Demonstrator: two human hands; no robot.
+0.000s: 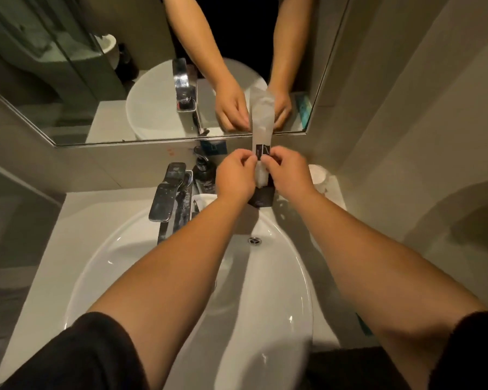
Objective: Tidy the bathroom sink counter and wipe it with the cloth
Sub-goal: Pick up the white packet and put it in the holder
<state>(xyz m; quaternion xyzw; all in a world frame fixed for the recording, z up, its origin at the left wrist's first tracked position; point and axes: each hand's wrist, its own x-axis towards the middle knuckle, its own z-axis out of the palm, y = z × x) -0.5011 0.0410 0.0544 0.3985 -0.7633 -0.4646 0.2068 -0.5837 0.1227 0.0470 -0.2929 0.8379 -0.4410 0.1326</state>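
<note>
Tube: a pale grey squeeze tube (262, 122) with a dark label band stood upright at the back of the counter (102, 209), its flat crimped end up and its lower end hidden between the hands.
Head view, long axis: the tube ran near vertical, rising from the fingers toward the mirror (68, 80), which showed its far side.
Head view, direction from grip: most of the tube's length lay above and beyond both hands; only the lower part sat inside the pinch.
Left hand: the left hand (235, 175) was closed, fingertips pinching the tube's lower left edge.
Right hand: the right hand (286, 175) was closed too, pinching the lower right edge; both hands met at the same spot, neither clearly nearer.
White piece: something white (261, 175), perhaps a cap or a wad of tissue, showed between the two hands just under the label; what it was could not be told.
Dark object: a dark box or holder (261, 197) sat directly below the hands, and the tube looked about to go into or come out of it, though which could not be judged.
Surroundings: a chrome tap (168, 192) and a dark pump bottle (204, 167) stood to the left, the white basin (124, 249) in front.
Cloth: no wiping cloth could be identified for certain.
Stage: tidying appeared to be under way, wiping not yet begun.
</note>
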